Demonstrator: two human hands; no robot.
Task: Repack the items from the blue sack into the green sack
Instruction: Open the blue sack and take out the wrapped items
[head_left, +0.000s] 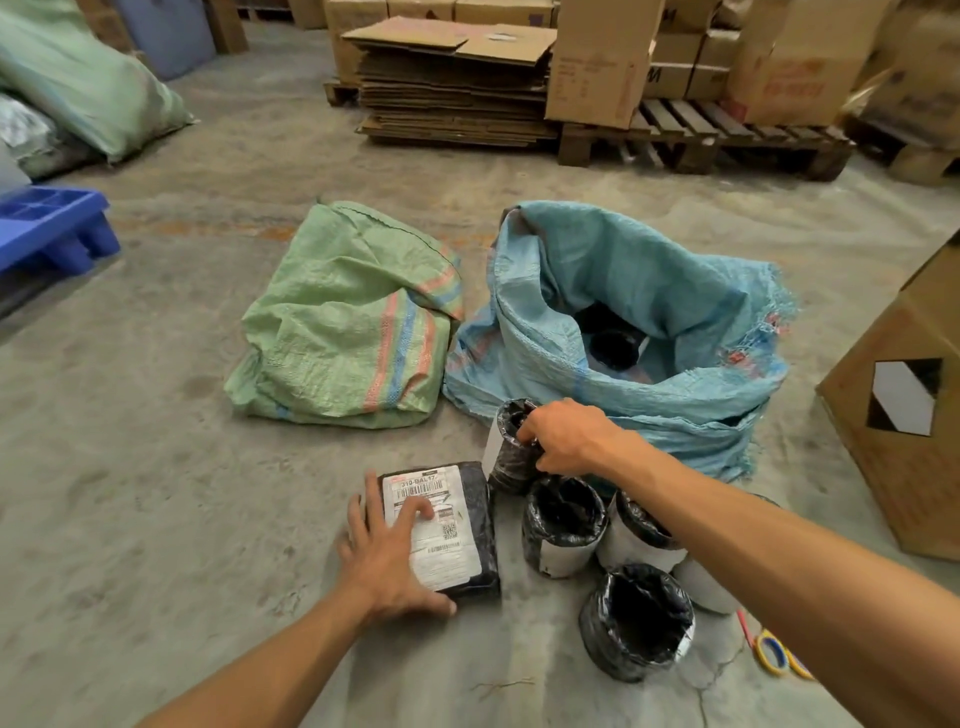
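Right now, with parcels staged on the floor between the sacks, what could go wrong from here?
The green sack lies folded shut, so parcels cannot go in until it is opened. The right hand grips one upright wrapped roll beside three others; a nudge might topple them. The blue sack has dark items inside that could be overlooked. The left hand rests flat on the labelled parcel, not gripping it.

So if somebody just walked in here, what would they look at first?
Probably the big blue sack, open at the top on the floor in the middle, with the crumpled green sack lying beside it. Then the two hands in front: the left hand flat on a black parcel with a white label, and the right hand gripping the top of a black wrapped roll next to more such rolls.
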